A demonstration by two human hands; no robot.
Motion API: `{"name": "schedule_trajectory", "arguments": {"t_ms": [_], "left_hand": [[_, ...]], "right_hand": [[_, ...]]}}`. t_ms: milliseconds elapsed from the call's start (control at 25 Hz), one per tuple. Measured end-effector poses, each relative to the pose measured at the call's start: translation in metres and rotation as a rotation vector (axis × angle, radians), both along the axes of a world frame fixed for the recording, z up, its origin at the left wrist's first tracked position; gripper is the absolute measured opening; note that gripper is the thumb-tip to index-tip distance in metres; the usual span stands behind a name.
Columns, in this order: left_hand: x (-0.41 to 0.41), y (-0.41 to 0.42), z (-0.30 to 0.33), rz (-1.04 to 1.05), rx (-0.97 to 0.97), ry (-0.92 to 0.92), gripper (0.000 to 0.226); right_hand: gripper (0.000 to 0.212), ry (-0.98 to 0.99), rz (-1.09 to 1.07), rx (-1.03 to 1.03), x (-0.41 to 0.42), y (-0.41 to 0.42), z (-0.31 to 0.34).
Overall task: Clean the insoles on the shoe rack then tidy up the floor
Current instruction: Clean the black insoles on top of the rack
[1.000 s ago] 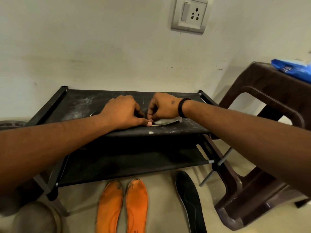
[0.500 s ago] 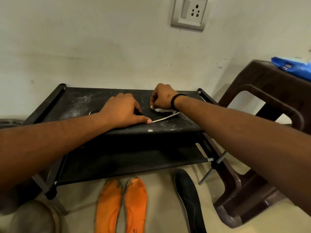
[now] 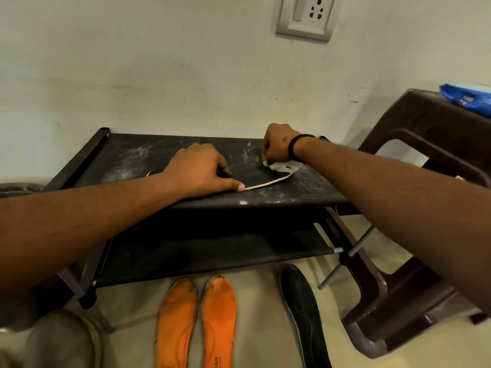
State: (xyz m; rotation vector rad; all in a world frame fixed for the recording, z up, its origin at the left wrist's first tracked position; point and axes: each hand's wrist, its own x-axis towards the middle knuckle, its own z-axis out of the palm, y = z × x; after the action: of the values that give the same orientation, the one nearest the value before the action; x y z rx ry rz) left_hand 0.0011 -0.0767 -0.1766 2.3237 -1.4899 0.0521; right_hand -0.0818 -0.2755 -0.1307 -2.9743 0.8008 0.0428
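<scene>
On top of the dusty black fabric-covered shoe rack (image 3: 127, 160) lies a thin dark insole with a pale cream edge (image 3: 268, 183), flat against the shelf and so close in colour to it that mostly its light rim shows. The left hand (image 3: 198, 170) rests palm-down over the near end of that insole, fingers bent and thumb laid straight along the pale edge, pressing it in place rather than wrapping round it. The right hand (image 3: 277, 144) is curled tight, pinching a crumpled white wipe (image 3: 283, 166) against the insole's far end, just beyond where the rim curves round. I judge the insole to be light, floppy and easily dragged about by a rubbing stroke, so pinning one end while wiping toward the other suits it; to lift it, the rim near the thumb looks the easiest place to take hold. Below, on the beige floor (image 3: 255, 288), a pair of soiled orange foam insoles (image 3: 198, 322) lies side by side, with a black insole (image 3: 303, 312) just beside them. A brown plastic stool (image 3: 425, 144) stands right of the rack.
</scene>
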Motion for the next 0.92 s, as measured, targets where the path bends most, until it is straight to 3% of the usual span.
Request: {"name": "schedule_trajectory", "arguments": {"t_ms": [280,440,720,920], "left_hand": [[-0.001,-0.002,0.001,-0.001,0.016,-0.020,0.052],[-0.001,-0.002,0.002,0.016,0.058,-0.045,0.055],[-0.001,0.001,0.003,0.019,0.012,0.006,0.076],[-0.005,0.003,0.005,0.017,0.000,0.017,0.057]], "right_hand": [[0.008,-0.168,0.125,0.171,0.006,0.037,-0.012],[0.009,-0.149,0.264,0.217,0.014,0.060,-0.015],[0.007,-0.018,0.137,0.038,-0.011,0.011,0.000],[0.006,-0.031,0.097,0.086,-0.043,-0.004,0.003]]}}
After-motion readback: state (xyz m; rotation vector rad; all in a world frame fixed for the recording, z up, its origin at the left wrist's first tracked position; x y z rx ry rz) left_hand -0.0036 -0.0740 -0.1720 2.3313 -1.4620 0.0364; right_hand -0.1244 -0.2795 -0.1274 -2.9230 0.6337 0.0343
